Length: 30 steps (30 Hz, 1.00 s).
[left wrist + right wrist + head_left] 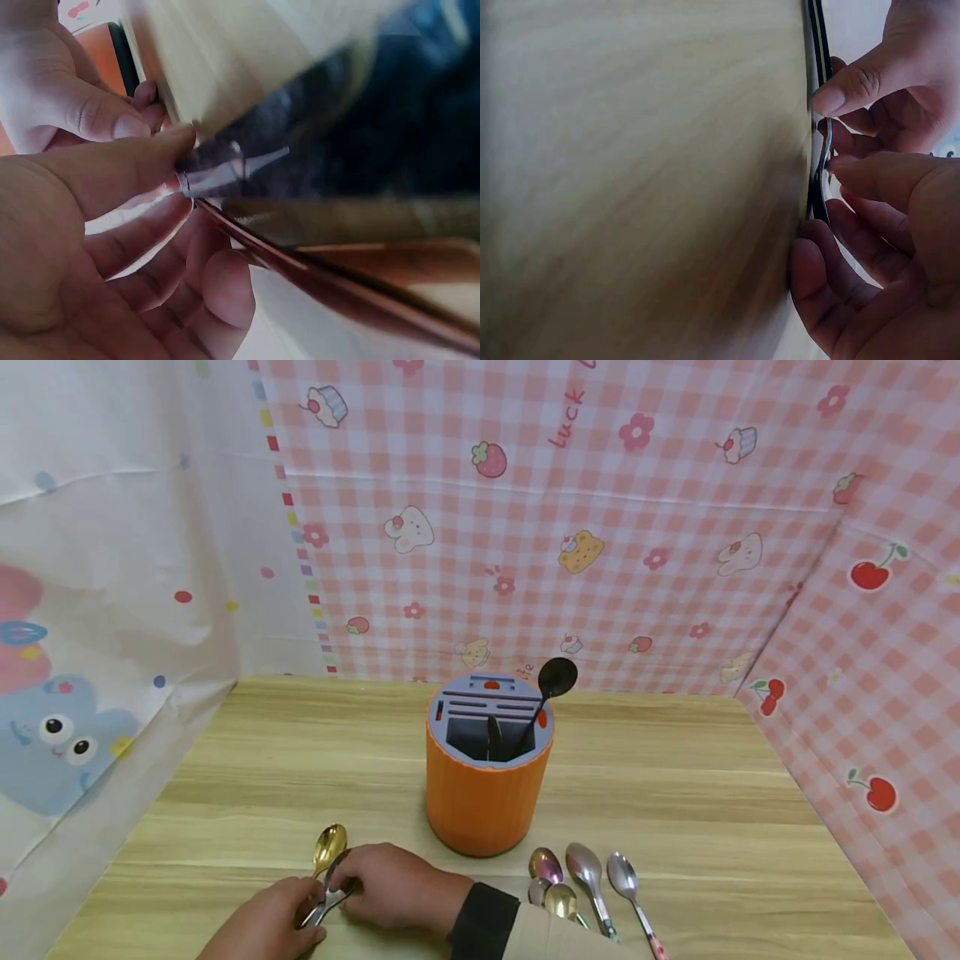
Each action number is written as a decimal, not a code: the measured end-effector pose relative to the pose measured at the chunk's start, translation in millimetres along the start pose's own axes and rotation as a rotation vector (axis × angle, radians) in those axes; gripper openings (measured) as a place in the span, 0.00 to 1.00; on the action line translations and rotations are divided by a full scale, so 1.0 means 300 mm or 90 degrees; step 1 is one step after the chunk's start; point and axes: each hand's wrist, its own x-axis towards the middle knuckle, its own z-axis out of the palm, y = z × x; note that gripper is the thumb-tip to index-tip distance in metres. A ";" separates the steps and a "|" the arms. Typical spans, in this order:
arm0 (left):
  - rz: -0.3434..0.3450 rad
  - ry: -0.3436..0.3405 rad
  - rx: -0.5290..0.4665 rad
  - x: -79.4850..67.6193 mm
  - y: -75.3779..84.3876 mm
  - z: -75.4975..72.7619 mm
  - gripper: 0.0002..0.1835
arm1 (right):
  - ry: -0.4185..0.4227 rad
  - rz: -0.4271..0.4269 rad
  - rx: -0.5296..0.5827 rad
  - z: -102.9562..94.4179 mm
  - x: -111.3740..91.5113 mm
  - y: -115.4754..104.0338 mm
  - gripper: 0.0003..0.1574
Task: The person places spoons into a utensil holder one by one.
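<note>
In the head view, my left hand [273, 918] and right hand [401, 885] are close together low on the table. Both hold one silver spoon [324, 910]. My left thumb and fingers pinch its dark handle [819, 41], seen edge-on in the right wrist view. The fingers of my right hand grip the spoon at its head end, partly covering it. A gold spoon [330, 846] lies just behind, its lower part hidden by my hands. Below my left fingertips in the left wrist view runs a coppery-brown strip [330, 289].
An orange round utensil holder [480, 810] with a slotted grey top stands mid-table, a black spoon [558, 677] and another dark utensil [493, 739] upright in it. To its front right lie several spoons, including a silver spoon [622, 874]. Patterned cloth [480, 577] rises behind the table.
</note>
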 end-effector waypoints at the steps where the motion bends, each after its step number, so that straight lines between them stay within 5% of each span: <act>1: -0.012 0.000 0.001 0.002 0.005 0.003 0.15 | -0.004 0.000 -0.005 0.000 0.001 -0.001 0.10; 7: -0.066 -0.001 0.016 0.002 0.039 0.012 0.10 | -0.015 -0.001 -0.028 0.005 -0.002 -0.007 0.08; 12: -0.075 0.006 0.020 -0.011 0.056 0.009 0.09 | 0.029 -0.023 -0.024 0.005 -0.010 -0.015 0.05; 22: -0.024 0.059 -0.005 -0.011 0.038 0.015 0.08 | 0.115 -0.030 0.022 0.003 -0.025 -0.019 0.06; 30: 0.007 0.082 -0.065 -0.006 0.040 -0.002 0.12 | 0.243 -0.018 0.048 -0.007 -0.024 -0.021 0.07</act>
